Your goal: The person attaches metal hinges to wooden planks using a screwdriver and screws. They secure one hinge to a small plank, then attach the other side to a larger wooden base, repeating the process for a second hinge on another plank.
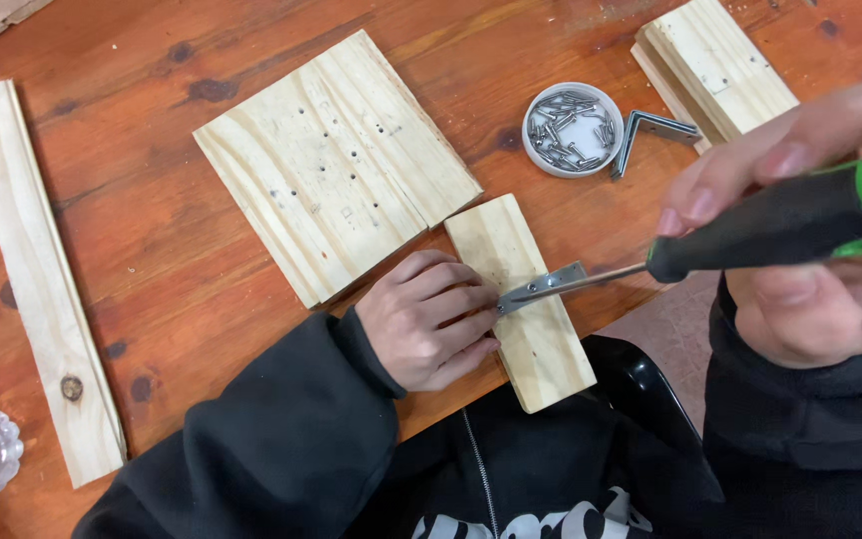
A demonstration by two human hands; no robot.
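At the near edge of the counter (152, 230), a small pine block (526, 329) overhangs toward the person's lap. The left hand (431, 317) presses its curled fingertips on a metal bracket (543, 287) lying on the block. The right hand (800, 250) grips a green-and-black screwdriver (750, 235), its tip on the bracket. A white dish of screws (573, 129) sits toward the far edge.
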